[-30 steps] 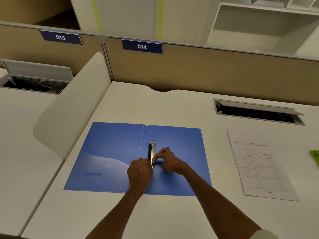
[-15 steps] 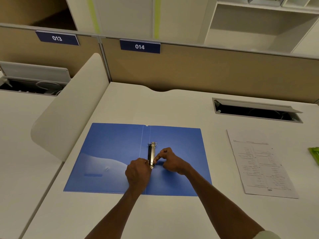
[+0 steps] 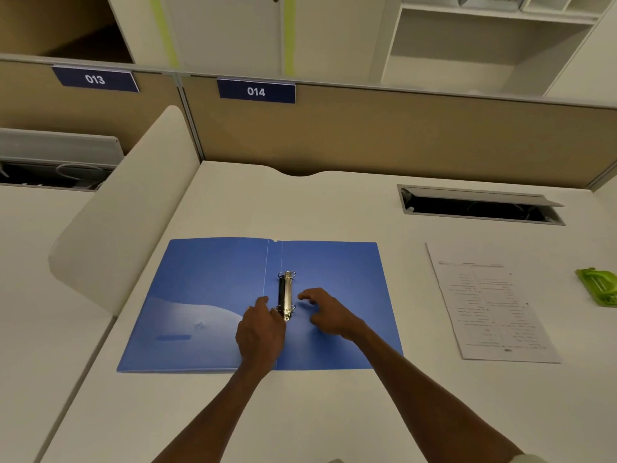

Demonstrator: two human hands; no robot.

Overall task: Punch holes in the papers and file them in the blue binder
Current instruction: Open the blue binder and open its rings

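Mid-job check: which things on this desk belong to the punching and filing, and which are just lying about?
For the job:
- blue binder, lying open
- ring mechanism on its spine
- printed papers, to the right
- green hole punch, at the right edge
- left hand and right hand, either side of the rings

Just there:
- cable hatch
- desk divider
- label 014

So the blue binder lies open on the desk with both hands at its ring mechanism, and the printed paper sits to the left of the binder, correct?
Not quite. The head view shows the printed paper to the right of the blue binder, not the left. The rest holds: the binder lies open on the desk, with the left hand and right hand on either side of the ring mechanism.
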